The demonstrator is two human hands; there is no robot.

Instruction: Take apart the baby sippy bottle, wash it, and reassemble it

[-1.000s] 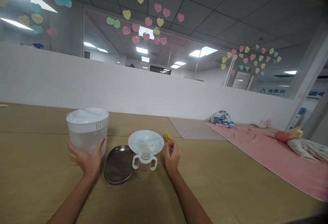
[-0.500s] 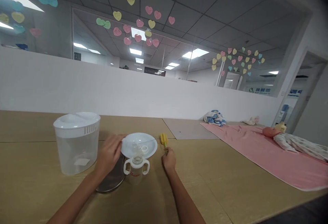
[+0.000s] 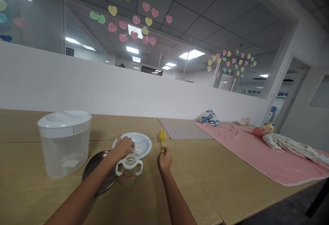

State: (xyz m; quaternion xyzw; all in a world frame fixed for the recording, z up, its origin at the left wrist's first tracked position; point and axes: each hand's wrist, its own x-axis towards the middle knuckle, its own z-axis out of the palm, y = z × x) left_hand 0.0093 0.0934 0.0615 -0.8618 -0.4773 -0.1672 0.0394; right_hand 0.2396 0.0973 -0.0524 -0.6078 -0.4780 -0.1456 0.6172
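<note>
One brush (image 3: 162,135), one bottle (image 3: 128,174), one plate (image 3: 148,144); brown counter (image 3: 191,160), white wall (image 3: 144,96).
My right hand (image 3: 166,158) grips the brush; left hand (image 3: 123,147), can't tell.

Heart-shaped notes (image 3: 146,7) dot the glass above a pink cloth (image 3: 241,149) at right.

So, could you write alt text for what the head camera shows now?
A person's right hand holds a yellow brush; their left hand is over a plate, behind a two-handled bottle. To the left are a metal tray and lidded tub; to the right, a pink cloth.
</note>
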